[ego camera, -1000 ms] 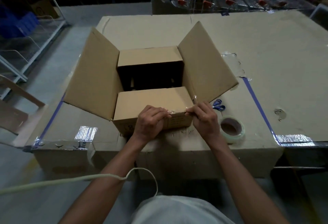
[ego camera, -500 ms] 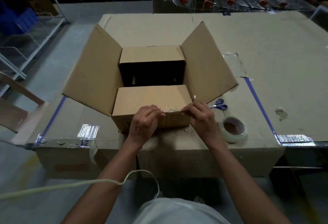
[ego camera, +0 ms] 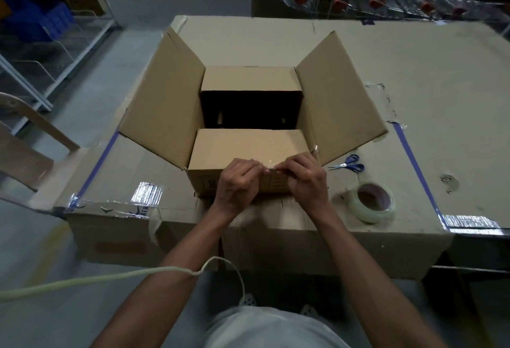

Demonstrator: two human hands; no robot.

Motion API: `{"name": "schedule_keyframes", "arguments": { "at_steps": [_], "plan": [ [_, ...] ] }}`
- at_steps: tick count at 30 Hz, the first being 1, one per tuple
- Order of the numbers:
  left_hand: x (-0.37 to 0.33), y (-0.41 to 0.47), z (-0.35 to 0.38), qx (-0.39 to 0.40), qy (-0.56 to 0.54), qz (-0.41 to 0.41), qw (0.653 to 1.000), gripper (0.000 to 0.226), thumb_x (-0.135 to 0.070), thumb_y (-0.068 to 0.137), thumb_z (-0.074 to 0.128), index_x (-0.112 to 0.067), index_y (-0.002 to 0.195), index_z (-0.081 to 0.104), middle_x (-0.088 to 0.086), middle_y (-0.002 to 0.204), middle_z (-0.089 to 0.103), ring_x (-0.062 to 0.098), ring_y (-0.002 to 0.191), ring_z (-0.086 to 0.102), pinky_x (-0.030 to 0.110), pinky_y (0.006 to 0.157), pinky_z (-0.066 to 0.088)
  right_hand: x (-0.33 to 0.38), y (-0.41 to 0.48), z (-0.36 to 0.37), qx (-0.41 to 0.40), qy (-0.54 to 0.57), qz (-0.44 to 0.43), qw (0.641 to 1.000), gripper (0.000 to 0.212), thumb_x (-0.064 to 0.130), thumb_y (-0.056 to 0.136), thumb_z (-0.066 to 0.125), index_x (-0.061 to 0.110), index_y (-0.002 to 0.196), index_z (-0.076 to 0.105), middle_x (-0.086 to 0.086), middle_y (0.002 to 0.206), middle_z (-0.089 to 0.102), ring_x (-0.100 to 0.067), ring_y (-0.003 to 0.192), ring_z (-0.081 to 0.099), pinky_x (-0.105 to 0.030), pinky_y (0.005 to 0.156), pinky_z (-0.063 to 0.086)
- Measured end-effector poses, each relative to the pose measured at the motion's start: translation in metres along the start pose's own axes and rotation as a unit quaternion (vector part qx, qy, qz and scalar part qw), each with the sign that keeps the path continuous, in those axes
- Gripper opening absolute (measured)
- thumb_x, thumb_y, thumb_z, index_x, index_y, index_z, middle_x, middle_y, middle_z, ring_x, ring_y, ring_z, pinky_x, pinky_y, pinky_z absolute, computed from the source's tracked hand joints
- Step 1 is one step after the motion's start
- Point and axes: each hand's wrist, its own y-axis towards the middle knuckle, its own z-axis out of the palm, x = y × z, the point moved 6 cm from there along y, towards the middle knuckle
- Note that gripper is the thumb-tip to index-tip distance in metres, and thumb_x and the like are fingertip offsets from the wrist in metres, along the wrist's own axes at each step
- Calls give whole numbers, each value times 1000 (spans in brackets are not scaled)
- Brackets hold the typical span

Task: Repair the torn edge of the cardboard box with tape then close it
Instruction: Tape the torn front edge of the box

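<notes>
A brown cardboard box point(ego camera: 165, 110) stands on the cardboard-covered table point(ego camera: 427, 85). Its two long side flaps stand out left and right; the near and far short flaps are folded inward. A strip of clear tape point(ego camera: 273, 164) lies along the box's near top edge. My left hand point(ego camera: 238, 182) and my right hand point(ego camera: 305, 178) rest side by side on that edge, fingers curled and pressing on the tape. A roll of clear tape point(ego camera: 371, 205) lies flat to the right of my right hand. Blue-handled scissors point(ego camera: 349, 164) lie beyond it.
Blue tape lines point(ego camera: 414, 160) mark the table surface. A wooden chair point(ego camera: 24, 149) stands to the left of the table. Metal shelving point(ego camera: 55, 30) is at the far left, trolleys with red handles point(ego camera: 386, 0) at the back. A white cord point(ego camera: 110, 278) crosses my left forearm.
My hands have drawn closer together along the box's near edge, the left sliding right. The box and the tape roll stay where they were.
</notes>
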Motion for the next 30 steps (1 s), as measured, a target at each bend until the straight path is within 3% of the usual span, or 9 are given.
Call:
{"name": "schedule_keyframes", "arguments": {
  "at_steps": [4, 8, 13, 19, 22, 25, 27, 28, 30],
  "plan": [
    [3, 0, -1, 3, -10, -2, 1000, 12, 2, 83, 82, -5, 93, 79, 11, 94, 79, 26, 88, 75, 36, 80, 56, -5, -3, -8, 35, -25, -12, 999, 10, 10, 87, 73, 7, 95, 79, -8, 89, 71, -27, 84, 64, -40, 69, 56],
    [4, 1, -3, -12, -29, -20, 999, 9, -1, 83, 84, -5, 91, 80, 10, 92, 79, 24, 86, 75, 38, 77, 58, -21, -15, -29, -12, -64, 69, 996, 20, 8, 74, 89, 7, 90, 78, -7, 88, 72, -27, 84, 65, -35, 70, 54],
    [4, 0, -2, -29, -43, -19, 998, 5, -2, 86, 81, -4, 91, 81, 10, 92, 79, 25, 84, 74, 39, 73, 57, -25, -13, -27, -38, -54, 67, 996, 17, 8, 71, 91, 7, 84, 79, -6, 82, 73, -26, 78, 64, -34, 65, 52],
    [7, -4, 0, -36, -28, -16, 999, 8, -7, 86, 84, -4, 93, 80, 11, 93, 79, 25, 86, 74, 39, 73, 57, -19, -29, -28, -51, -83, 106, 990, 22, 0, 79, 82, 6, 100, 78, -8, 99, 74, -27, 94, 64, -35, 79, 55],
    [5, 1, 3, -7, -25, -18, 999, 8, -13, 87, 83, -6, 88, 78, 9, 87, 76, 24, 79, 70, 39, 68, 54, -25, -27, -28, -80, -71, 130, 986, 21, -7, 78, 79, 7, 94, 79, -6, 93, 75, -25, 89, 63, -35, 72, 54],
    [21, 23, 3, 82, -66, -79, 991, 27, -36, 90, 75, -11, 81, 76, 4, 79, 70, 20, 73, 61, 38, 63, 50, -27, -22, -28, -70, -59, 134, 987, 20, -8, 77, 79, 7, 90, 78, -6, 90, 73, -22, 88, 60, -27, 71, 49],
    [42, 49, 7, 142, -113, -178, 967, 35, -50, 93, 68, -16, 92, 79, 2, 88, 73, 18, 83, 63, 40, 73, 54, -25, -21, -30, -56, -63, 132, 988, 19, -4, 77, 81, 8, 92, 78, -5, 92, 73, -22, 90, 60, -20, 76, 42],
    [53, 62, 11, 160, -105, -217, 957, 36, -51, 96, 65, -19, 106, 78, 3, 101, 75, 20, 98, 65, 42, 85, 54, -25, -22, -30, -52, -67, 134, 987, 20, -2, 78, 82, 9, 94, 78, -4, 94, 73, -22, 91, 61, -18, 77, 40],
    [81, 78, 25, 223, -21, -277, 935, 47, -53, 103, 50, -23, 138, 62, 7, 137, 65, 27, 133, 53, 47, 113, 37, -24, -24, -29, -53, -76, 135, 987, 22, 2, 77, 85, 10, 96, 78, -3, 96, 74, -24, 92, 61, -16, 81, 37]
  ]
}}
